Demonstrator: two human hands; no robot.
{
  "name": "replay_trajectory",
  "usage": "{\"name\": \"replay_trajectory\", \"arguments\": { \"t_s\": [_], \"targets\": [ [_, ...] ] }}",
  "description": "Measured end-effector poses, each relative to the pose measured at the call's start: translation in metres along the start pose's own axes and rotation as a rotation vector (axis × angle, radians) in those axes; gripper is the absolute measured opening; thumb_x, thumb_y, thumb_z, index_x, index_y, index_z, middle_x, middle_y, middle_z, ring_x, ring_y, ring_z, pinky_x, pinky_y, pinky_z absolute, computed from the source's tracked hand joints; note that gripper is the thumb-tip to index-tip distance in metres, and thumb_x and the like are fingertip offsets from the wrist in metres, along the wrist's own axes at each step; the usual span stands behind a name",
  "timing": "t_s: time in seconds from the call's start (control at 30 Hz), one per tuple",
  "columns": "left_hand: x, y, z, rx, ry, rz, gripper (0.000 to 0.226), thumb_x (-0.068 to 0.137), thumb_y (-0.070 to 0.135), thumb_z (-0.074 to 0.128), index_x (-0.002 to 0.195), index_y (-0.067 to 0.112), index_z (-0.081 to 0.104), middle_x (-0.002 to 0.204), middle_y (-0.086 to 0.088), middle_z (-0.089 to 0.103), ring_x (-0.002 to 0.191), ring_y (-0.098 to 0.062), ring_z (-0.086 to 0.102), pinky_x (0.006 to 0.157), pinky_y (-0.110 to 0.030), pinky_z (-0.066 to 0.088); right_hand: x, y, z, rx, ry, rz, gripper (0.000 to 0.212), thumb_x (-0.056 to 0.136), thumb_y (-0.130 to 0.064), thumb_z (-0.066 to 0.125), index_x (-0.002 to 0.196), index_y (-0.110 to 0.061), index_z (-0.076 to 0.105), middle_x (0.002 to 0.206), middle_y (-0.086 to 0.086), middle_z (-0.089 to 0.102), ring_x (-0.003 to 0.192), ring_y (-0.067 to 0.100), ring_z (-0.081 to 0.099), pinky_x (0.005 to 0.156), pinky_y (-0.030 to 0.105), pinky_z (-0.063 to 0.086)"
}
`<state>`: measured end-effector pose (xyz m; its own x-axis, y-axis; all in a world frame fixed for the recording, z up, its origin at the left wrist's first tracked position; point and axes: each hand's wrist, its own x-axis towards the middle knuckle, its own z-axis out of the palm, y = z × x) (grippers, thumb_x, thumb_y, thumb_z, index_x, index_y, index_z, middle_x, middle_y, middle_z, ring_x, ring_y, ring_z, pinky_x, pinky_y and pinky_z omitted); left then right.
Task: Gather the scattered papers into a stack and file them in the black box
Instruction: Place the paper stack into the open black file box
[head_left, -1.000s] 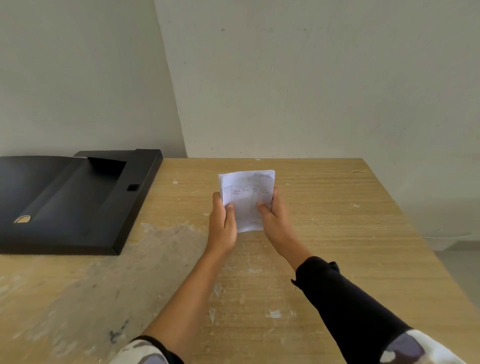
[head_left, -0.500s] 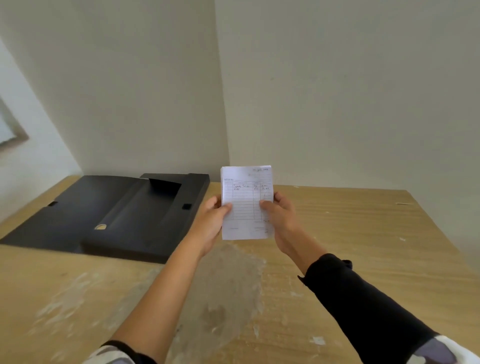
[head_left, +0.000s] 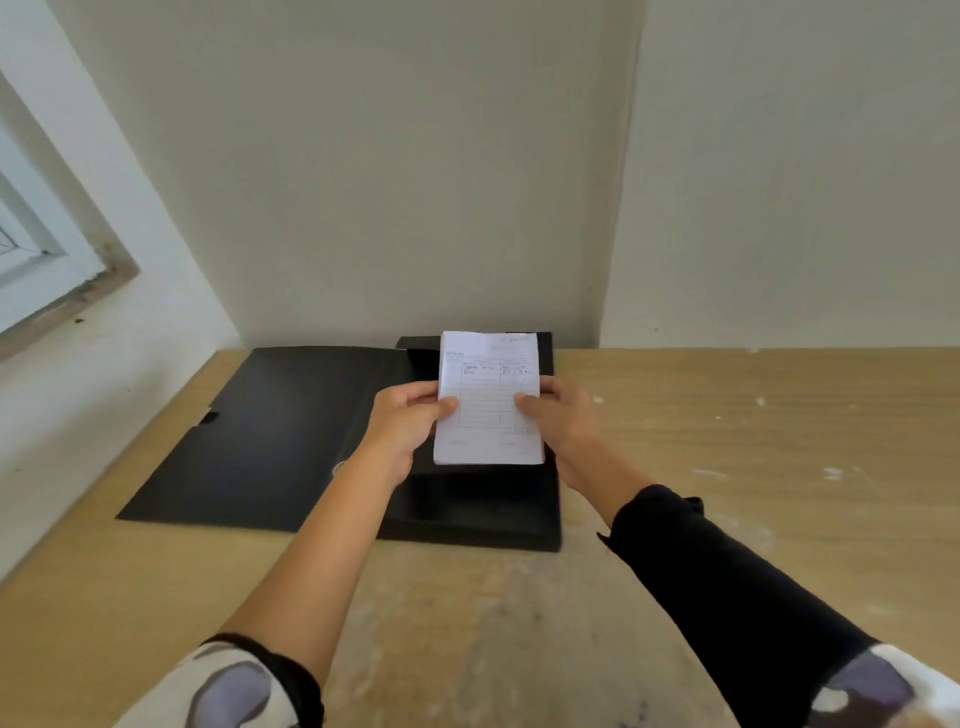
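Observation:
A neat stack of white papers (head_left: 488, 410) with a ruled, handwritten top sheet is held upright between both hands. My left hand (head_left: 402, 423) grips its left edge, thumb on the front. My right hand (head_left: 563, 418) grips the right edge the same way. The stack hangs directly over the tray of the black box (head_left: 467, 514), which lies open on the wooden table (head_left: 753, 441) with its lid (head_left: 280, 431) folded flat to the left. The papers and hands hide the tray's far part.
The table stands in a corner, with walls right behind the box. A window frame (head_left: 57, 280) and a white sill lie past the table's left edge. Pale paint smears mark the tabletop in front of the box.
The view has swung left and the papers, still in both hands, have moved from beside the box to above its tray.

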<state>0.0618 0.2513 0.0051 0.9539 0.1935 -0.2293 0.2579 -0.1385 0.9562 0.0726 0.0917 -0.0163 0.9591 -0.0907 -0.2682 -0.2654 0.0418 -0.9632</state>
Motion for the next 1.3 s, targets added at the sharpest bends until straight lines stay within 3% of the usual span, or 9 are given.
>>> {"name": "replay_trajectory", "arguments": {
  "t_s": [0.1,0.2,0.3,0.5,0.67,0.87,1.0,1.2,1.3],
  "targets": [
    [0.028,-0.013,-0.027,-0.034,0.017,-0.084,0.037,0.081,0.004,0.065,0.117,0.007,0.060,0.116,-0.011,0.064,0.107,-0.027,0.060,0.098,-0.046,0.048,0.005,0.011,0.016,-0.376,0.145,-0.212,0.029,0.090,-0.020,0.056,0.119,-0.014,0.054,0.105,0.001,0.063,0.091,0.011,0.057,0.074,0.022,0.047],
    [0.053,-0.029,-0.048,0.003,0.082,-0.149,0.031,0.075,0.005,0.071,0.105,0.011,0.065,0.116,-0.012,0.064,0.106,-0.029,0.060,0.097,-0.049,0.048,0.010,0.024,0.013,-0.749,0.221,-0.402,0.029,0.092,-0.020,0.052,0.119,-0.012,0.055,0.116,0.004,0.061,0.109,0.018,0.054,0.092,0.029,0.046],
    [0.067,-0.041,-0.047,0.048,0.167,-0.192,0.030,0.070,0.003,0.075,0.097,0.013,0.065,0.114,-0.011,0.064,0.104,-0.029,0.060,0.091,-0.042,0.051,0.014,0.037,0.008,-0.920,0.215,-0.429,0.033,0.094,-0.018,0.048,0.124,-0.008,0.051,0.128,0.008,0.052,0.118,0.021,0.048,0.099,0.028,0.039],
    [0.075,-0.048,-0.013,0.070,0.248,-0.186,0.028,0.065,0.001,0.078,0.090,0.012,0.069,0.107,-0.011,0.067,0.090,-0.024,0.064,0.071,-0.034,0.053,0.018,0.049,0.009,-0.963,0.210,-0.447,0.035,0.093,-0.017,0.047,0.126,-0.006,0.049,0.131,0.007,0.046,0.116,0.021,0.050,0.092,0.020,0.036],
    [0.074,-0.044,0.018,0.125,0.261,-0.124,0.026,0.065,0.003,0.078,0.088,0.011,0.069,0.101,-0.009,0.070,0.081,-0.019,0.061,0.075,-0.036,0.055,0.018,0.051,0.008,-0.959,0.218,-0.461,0.035,0.092,-0.016,0.048,0.125,-0.005,0.050,0.131,0.008,0.047,0.117,0.022,0.050,0.096,0.028,0.043],
    [0.069,-0.044,0.042,0.257,0.150,0.041,0.024,0.067,0.007,0.079,0.089,0.007,0.067,0.087,-0.009,0.071,0.075,-0.017,0.063,0.071,-0.030,0.053,0.019,0.052,0.009,-0.976,0.223,-0.467,0.035,0.092,-0.016,0.048,0.125,-0.005,0.050,0.132,0.009,0.047,0.123,0.025,0.048,0.100,0.036,0.046],
    [0.068,-0.045,0.051,0.344,0.141,0.091,0.024,0.069,0.010,0.078,0.090,0.006,0.067,0.077,-0.004,0.066,0.069,-0.015,0.061,0.057,-0.019,0.045,0.021,0.053,0.009,-0.977,0.232,-0.469,0.035,0.092,-0.015,0.048,0.125,-0.003,0.051,0.131,0.010,0.048,0.124,0.027,0.047,0.099,0.037,0.047],
    [0.064,-0.041,0.049,0.556,0.104,0.187,0.027,0.073,0.025,0.076,0.092,0.007,0.067,0.083,-0.008,0.069,0.079,-0.020,0.065,0.067,-0.028,0.049,0.019,0.051,0.009,-0.991,0.229,-0.461,0.037,0.093,-0.017,0.046,0.127,-0.004,0.049,0.133,0.009,0.047,0.127,0.023,0.044,0.099,0.032,0.046],
    [0.059,-0.039,0.047,0.610,0.073,0.222,0.020,0.078,0.023,0.072,0.065,0.017,0.057,0.073,-0.005,0.060,0.069,-0.016,0.058,0.054,-0.018,0.040,0.017,0.047,0.010,-1.005,0.221,-0.460,0.037,0.093,-0.019,0.045,0.128,-0.006,0.048,0.133,0.008,0.047,0.124,0.020,0.046,0.100,0.028,0.042]
  ]
}}
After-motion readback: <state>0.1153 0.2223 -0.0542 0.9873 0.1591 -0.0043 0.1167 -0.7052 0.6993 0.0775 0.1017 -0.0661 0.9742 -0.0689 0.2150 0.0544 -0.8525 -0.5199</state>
